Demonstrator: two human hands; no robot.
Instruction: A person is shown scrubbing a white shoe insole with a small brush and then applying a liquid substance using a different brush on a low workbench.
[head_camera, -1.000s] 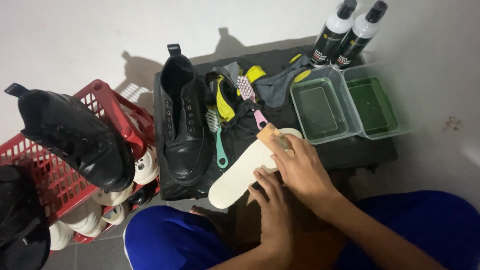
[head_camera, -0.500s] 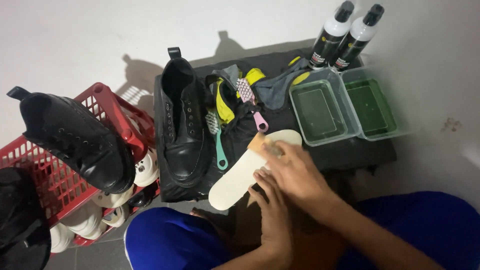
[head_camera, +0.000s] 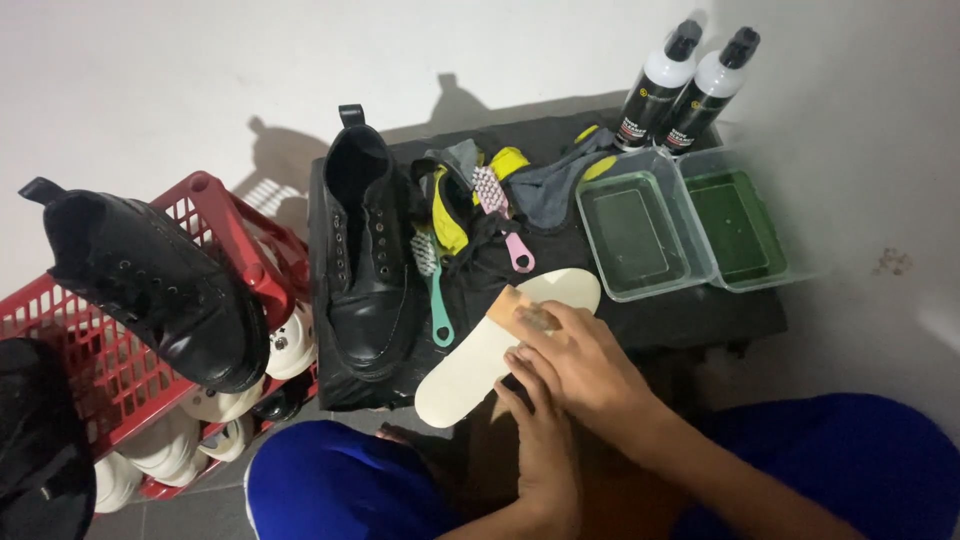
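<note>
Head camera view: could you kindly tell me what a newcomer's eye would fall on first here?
Probably the pale cream insole at centre, which the right hand rubs with a small tan brush while the left hand steadies it. Next, the tall black leather boot upright on the dark mat, and another black boot atop the red plastic basket at left.

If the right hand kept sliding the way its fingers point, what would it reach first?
The right hand points up-left along the insole. Beyond it, probably the teal-handled brush, then the black boot; depth is unclear.
</note>
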